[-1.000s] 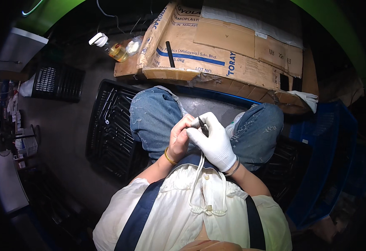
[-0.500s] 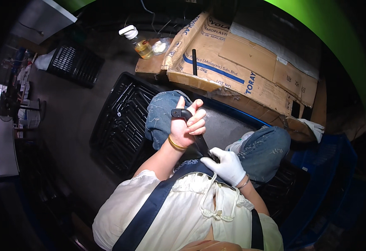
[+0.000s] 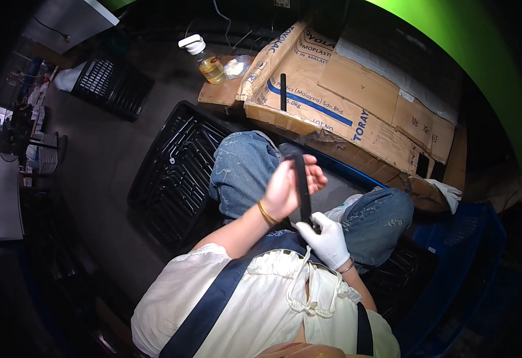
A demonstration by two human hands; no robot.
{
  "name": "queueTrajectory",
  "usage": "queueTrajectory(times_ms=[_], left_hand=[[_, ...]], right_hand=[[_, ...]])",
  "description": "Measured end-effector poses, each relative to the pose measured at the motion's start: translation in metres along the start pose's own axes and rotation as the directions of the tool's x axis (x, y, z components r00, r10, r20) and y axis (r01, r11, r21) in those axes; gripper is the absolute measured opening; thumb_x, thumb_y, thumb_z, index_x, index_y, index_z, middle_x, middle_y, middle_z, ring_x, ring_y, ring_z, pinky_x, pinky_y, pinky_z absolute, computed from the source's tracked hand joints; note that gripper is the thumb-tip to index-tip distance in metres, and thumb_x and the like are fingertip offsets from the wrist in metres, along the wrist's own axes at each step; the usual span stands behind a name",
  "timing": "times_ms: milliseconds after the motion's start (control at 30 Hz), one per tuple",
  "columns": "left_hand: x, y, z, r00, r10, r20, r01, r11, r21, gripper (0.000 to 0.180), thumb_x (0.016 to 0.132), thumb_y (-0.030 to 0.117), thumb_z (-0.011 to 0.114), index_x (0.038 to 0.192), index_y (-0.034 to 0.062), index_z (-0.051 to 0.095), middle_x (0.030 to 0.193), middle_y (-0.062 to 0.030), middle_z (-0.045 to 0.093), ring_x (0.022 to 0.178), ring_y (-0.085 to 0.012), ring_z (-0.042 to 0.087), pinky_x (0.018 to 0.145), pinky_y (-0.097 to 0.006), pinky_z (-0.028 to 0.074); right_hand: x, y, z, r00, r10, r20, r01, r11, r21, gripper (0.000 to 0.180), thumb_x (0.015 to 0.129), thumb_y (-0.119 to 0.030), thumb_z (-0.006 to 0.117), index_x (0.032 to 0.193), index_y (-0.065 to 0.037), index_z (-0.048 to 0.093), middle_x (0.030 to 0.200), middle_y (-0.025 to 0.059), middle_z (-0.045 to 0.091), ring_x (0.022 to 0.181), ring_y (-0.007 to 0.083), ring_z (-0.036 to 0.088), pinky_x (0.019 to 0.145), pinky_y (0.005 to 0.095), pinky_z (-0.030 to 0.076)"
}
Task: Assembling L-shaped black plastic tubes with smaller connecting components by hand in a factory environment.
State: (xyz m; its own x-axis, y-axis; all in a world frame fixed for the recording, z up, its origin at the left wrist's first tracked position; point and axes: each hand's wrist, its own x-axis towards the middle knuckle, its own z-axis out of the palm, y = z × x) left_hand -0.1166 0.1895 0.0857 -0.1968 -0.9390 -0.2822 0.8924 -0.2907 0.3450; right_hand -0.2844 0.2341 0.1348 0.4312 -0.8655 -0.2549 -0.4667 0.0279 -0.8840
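A long black plastic handle (image 3: pixel 302 185) with a bent top end stands nearly upright in front of my body. My bare left hand (image 3: pixel 286 186) is curled loosely around its upper part, the handle lying across the palm and the fingertips showing beyond it. In a white glove, my right hand (image 3: pixel 327 240) pinches its lower end near my lap. The top end is blurred by motion. On my left, a black crate (image 3: pixel 147 179) holds several similar dark parts, one showing a small shiny metal spot.
Beyond my knees lies a flattened cardboard box (image 3: pixel 356 89) with a short black bar (image 3: pixel 283 92) on it. A white-lidded bottle (image 3: pixel 210 67) stands at its left. A white glove (image 3: pixel 447 194) hangs at the right edge. Farther left is another black crate (image 3: pixel 110 86); blue bins (image 3: pixel 460 256) stand right.
The handle has swung more upright and turned, its bent top moving right. My left hand has shifted right with it, its fingers looser. My right hand stays at the lower end.
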Motion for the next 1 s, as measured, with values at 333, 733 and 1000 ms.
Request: queueTrajectory(times_ms=[333,733,1000], left_hand=[[-0.012,-0.038,0.008,0.994,-0.094,0.048,0.043,0.777,0.628,0.031,0.101,0.028,0.053,0.122,0.0055,0.053,0.096,-0.0001,0.059,0.093,-0.0086,0.058,0.086,-0.025,0.047],[-0.043,0.236,-0.198,0.314,0.869,-0.381,-0.188,0.451,0.873,0.029,0.099,0.034,0.057,0.099,0.0063,0.050,0.084,-0.0016,0.053,0.066,-0.0066,0.053,0.052,-0.024,0.049],[-0.055,0.167,-0.376,0.122,0.669,-0.733,-0.001,0.739,0.674,0.027,0.095,0.027,0.064,0.081,0.0049,0.059,0.064,-0.0027,0.058,0.051,-0.0123,0.056,0.046,-0.029,0.046]], right_hand=[[0.007,0.019,-0.007,0.982,0.123,-0.145,-0.111,0.990,0.086,0.020,0.089,-0.016,0.066,0.099,0.001,0.064,0.071,0.0085,0.063,0.064,0.0116,0.059,0.059,0.0309,0.047],[0.017,0.028,0.001,0.986,0.109,-0.124,-0.081,0.973,0.214,0.012,0.095,-0.009,0.059,0.100,0.000,0.065,0.078,-0.0008,0.061,0.065,0.0045,0.051,0.059,0.0215,0.042],[0.031,0.031,0.014,0.989,0.143,-0.036,-0.138,0.985,0.105,0.013,0.095,-0.010,0.059,0.100,0.000,0.065,0.079,0.0010,0.062,0.068,0.0059,0.053,0.062,0.0231,0.045]])
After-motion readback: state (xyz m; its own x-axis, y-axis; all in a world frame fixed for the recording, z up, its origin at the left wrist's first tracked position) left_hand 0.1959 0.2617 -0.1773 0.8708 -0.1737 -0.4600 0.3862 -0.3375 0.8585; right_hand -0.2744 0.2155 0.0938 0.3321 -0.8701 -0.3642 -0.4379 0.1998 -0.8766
